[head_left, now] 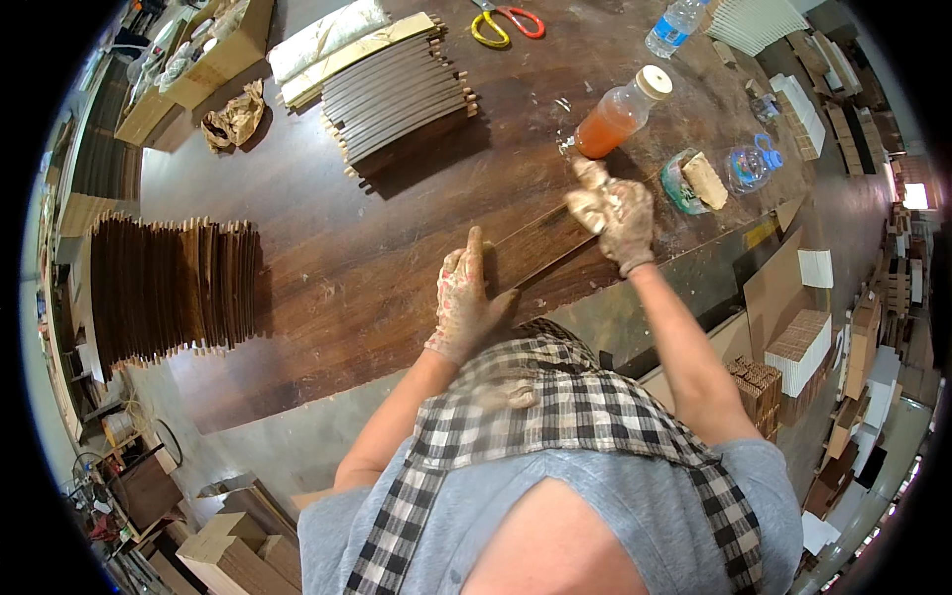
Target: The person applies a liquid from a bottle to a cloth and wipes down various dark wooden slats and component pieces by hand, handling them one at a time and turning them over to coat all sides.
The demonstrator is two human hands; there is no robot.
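One strip (pixel 547 248), perhaps, part-hidden

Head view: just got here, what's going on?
A person's gloved left hand is open by the near-left end of a brown strip on the table. The gloved right hand is curled at its other end; its grip is unclear. Stacked dark slats stand at left, grayish ones farther back.

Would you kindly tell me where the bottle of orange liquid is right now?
In the head view, the bottle of orange liquid is on the table, right of centre, just beyond the right hand.
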